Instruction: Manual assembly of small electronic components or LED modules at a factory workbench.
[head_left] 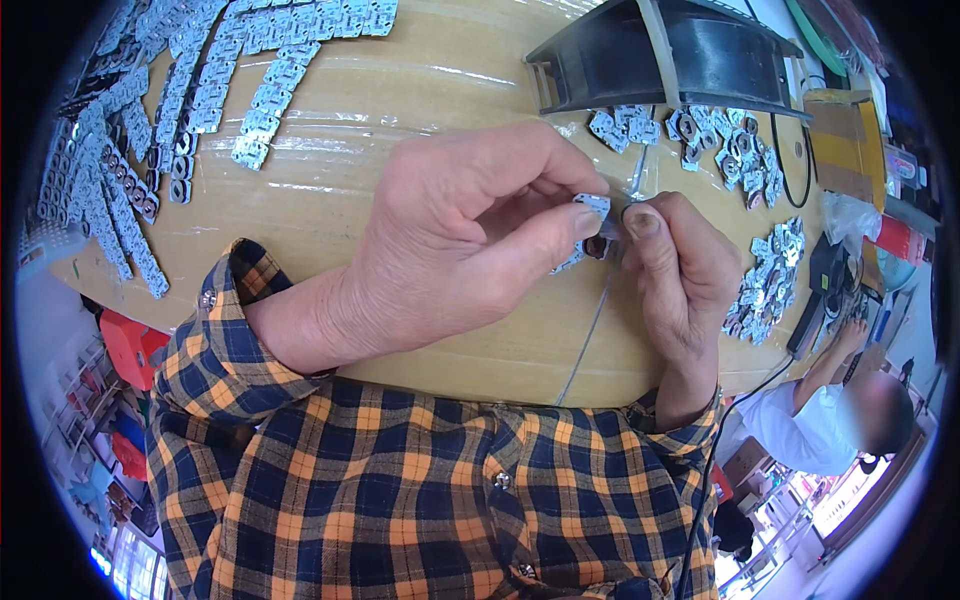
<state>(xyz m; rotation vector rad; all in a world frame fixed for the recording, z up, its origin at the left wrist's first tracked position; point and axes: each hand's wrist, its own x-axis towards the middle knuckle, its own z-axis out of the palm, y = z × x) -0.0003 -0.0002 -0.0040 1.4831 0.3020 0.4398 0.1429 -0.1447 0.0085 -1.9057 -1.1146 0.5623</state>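
Between the thumb and fingers of my left hand (455,225) is a small pale circuit board (592,204). Close beside it on the right, my right hand (685,270) is closed in a pinch with the thumb on top. A dark rounded edge shows at those fingertips, but what they grip is too small and hidden to name. Just below the fingertips, partly covered by my left hand, lie a few more small boards (568,261) on the brown tabletop (450,355).
Joined strips of boards (270,100) spread over the far left. A black fan-like housing (660,60) stands at the back. Loose boards are heaped at back right (740,150) and right (770,280). A dark cable (745,395) runs beside me; another person (800,425) sits at right.
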